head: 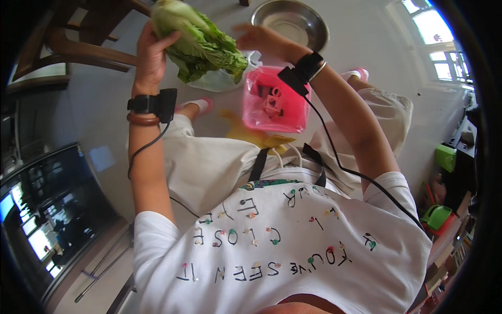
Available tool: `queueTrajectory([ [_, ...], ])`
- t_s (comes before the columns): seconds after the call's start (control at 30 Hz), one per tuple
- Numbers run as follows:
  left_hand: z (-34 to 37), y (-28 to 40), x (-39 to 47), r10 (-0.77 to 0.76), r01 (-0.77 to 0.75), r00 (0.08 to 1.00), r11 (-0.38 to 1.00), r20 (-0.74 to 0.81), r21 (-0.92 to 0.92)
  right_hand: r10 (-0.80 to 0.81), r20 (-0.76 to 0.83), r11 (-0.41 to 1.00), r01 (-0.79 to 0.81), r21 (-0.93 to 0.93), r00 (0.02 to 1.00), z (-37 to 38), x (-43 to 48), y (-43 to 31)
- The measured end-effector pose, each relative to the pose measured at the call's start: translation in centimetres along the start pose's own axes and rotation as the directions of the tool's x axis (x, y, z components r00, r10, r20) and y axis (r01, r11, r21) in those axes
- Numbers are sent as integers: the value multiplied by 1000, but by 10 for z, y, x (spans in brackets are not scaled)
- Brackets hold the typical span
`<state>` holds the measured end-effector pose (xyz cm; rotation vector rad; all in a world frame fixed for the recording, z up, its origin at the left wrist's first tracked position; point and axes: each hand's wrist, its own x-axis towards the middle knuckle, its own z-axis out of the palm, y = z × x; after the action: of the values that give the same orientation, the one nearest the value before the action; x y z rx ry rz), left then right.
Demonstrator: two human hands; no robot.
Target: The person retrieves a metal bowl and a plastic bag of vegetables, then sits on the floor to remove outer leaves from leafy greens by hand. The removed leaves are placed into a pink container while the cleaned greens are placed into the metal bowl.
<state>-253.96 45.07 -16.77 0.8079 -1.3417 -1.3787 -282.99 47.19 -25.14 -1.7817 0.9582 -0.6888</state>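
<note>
My left hand point(151, 59) grips a leafy head of Chinese cabbage point(202, 37) near its pale base, thumb along its near side. The green leaf tips point to the right, toward my right hand point(264, 41). That hand is blurred by motion, with its fingers apart and no object visible in it. Under the leaves a clear plastic bag point(215, 80) shows in part; the cabbage hides the rest. Below my right hand stands a pink bin point(292, 115) lined with clear plastic, with some small scraps point(272, 103) inside.
Beyond my right hand a stainless steel basin point(319, 29) rests on the floor. Wooden furniture point(90, 53) stands at the left. Something yellow and thin point(251, 133) lies between my legs, beside the bin. Black cables run from both wrist straps.
</note>
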Motion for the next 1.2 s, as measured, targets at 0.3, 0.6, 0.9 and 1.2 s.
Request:
queueTrajectory([
  [0.3,-47,53,-14,49,-34,999,874,19,-485,302,-206,897,-350,-268,931,43,-48,92],
  [0.6,29,-23,-50,-62,271,941,729,333,-629,-190,-514,967,250,49,837,26,-75,-38],
  [0.9,108,-95,-63,-532,720,689,576,492,-386,-76,-363,983,130,126,929,30,-100,-26],
  [1.2,131,-103,-59,-641,656,679,748,357,94,151,-259,957,-75,280,954,27,-133,3],
])
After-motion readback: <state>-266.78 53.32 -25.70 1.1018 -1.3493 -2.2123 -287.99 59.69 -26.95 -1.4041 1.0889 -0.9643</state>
